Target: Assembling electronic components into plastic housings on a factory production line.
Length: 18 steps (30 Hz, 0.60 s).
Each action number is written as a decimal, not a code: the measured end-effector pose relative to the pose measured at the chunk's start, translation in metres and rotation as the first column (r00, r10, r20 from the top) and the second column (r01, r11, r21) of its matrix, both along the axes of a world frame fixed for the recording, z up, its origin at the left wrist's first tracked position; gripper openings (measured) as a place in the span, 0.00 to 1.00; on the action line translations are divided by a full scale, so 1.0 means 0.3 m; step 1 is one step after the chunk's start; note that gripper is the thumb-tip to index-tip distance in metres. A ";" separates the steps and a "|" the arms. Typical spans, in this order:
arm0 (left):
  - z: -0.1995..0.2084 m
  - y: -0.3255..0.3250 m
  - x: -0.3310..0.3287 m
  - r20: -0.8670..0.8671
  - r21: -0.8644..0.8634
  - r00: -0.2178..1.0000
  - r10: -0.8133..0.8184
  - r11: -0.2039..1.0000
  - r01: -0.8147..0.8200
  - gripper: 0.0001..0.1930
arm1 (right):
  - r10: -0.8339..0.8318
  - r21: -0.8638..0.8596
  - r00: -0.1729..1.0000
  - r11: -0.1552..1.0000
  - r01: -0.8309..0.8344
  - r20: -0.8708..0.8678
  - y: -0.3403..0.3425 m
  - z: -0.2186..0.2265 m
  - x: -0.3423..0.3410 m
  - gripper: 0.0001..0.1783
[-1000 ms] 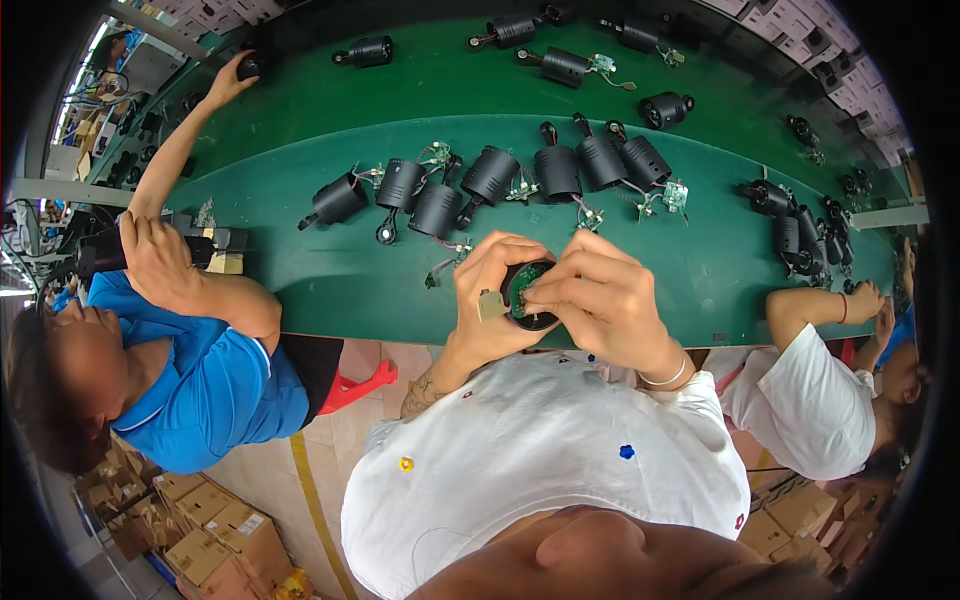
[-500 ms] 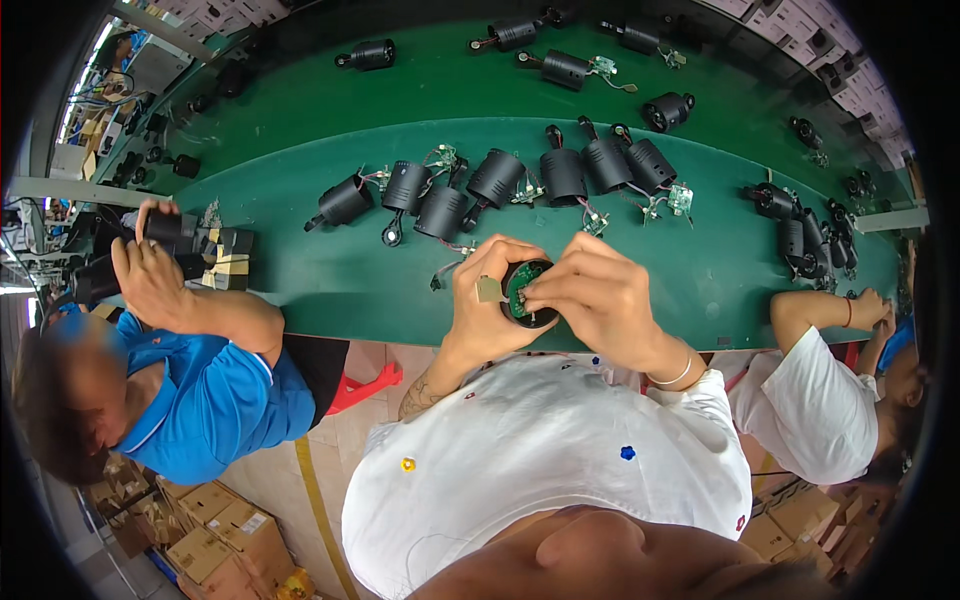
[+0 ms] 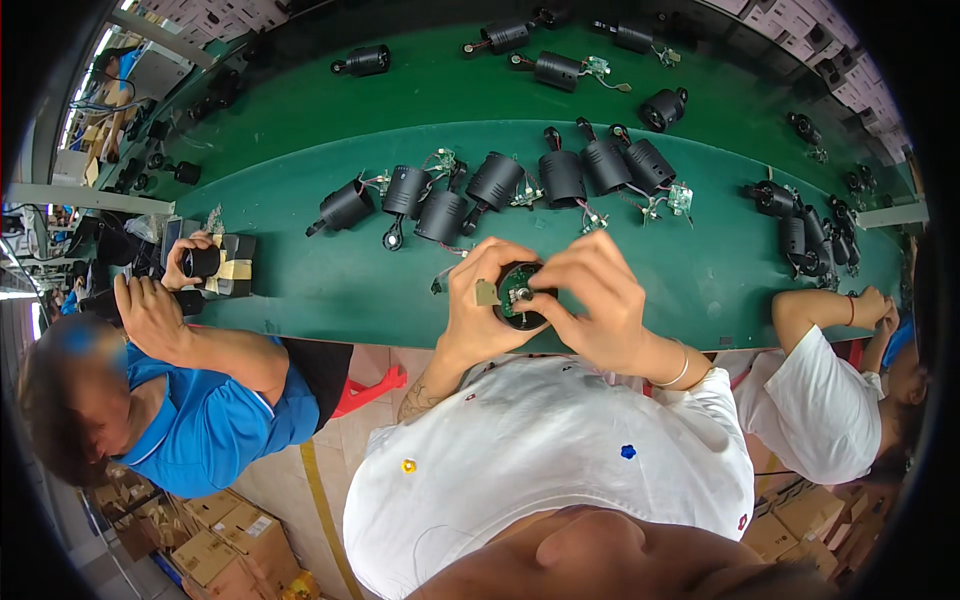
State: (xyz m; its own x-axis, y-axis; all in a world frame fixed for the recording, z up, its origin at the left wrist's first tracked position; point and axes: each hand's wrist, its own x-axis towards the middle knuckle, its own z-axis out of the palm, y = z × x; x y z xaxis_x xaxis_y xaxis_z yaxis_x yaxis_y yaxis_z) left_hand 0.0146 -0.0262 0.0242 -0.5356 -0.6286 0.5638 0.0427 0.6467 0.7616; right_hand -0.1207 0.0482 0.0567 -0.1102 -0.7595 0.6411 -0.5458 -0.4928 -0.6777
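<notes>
My left hand (image 3: 474,310) is wrapped round a black cylindrical housing (image 3: 519,325), its open end turned up. A green circuit board (image 3: 508,304) lies inside the rim. A small tan square piece (image 3: 487,293) shows by my left thumb, at the housing's edge; whether it is stuck to the thumb is unclear. My right hand (image 3: 598,305) reaches over from the right, thumb and forefinger pinching at a small round silvery part (image 3: 521,294) on the board. Just beyond my hands, a row of similar black housings (image 3: 495,180) lies on the green bench (image 3: 400,290), wires and small boards hanging out.
More black housings (image 3: 556,71) lie on a raised green strip at the back. Another cluster (image 3: 800,235) sits at the right. A co-worker in blue (image 3: 205,400) handles a black cylinder at the left; one in white (image 3: 815,400) sits at the right. Cardboard boxes (image 3: 225,540) stand below.
My right fingers have lifted slightly and spread, so the silvery part now shows. The housing has shifted a little left. The co-worker at the left has turned a black cylinder's end into view.
</notes>
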 end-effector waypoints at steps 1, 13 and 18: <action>0.005 0.004 -0.004 -0.038 0.036 0.999 0.024 0.999 -0.023 0.33 | -0.020 0.067 0.997 0.998 0.015 0.075 -0.006 0.024 -0.004 0.15; 0.050 0.001 -0.008 -0.011 -0.128 0.990 0.139 0.982 -0.139 0.51 | 0.112 0.283 0.774 0.890 -0.357 0.623 -0.035 0.013 0.012 0.23; 0.033 0.010 0.001 0.009 -0.097 0.986 0.165 0.982 -0.163 0.50 | 0.136 0.254 0.756 0.891 -0.376 0.641 -0.031 -0.027 0.018 0.23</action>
State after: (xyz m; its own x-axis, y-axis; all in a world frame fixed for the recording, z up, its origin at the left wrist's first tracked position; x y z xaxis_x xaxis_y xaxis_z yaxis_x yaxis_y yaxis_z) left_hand 0.0149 -0.0231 0.0341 -0.4394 -0.6523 0.6176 -0.0821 0.7138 0.6955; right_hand -0.1152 0.0390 0.0485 -0.1411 -0.9694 0.2008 0.1361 -0.2199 -0.9660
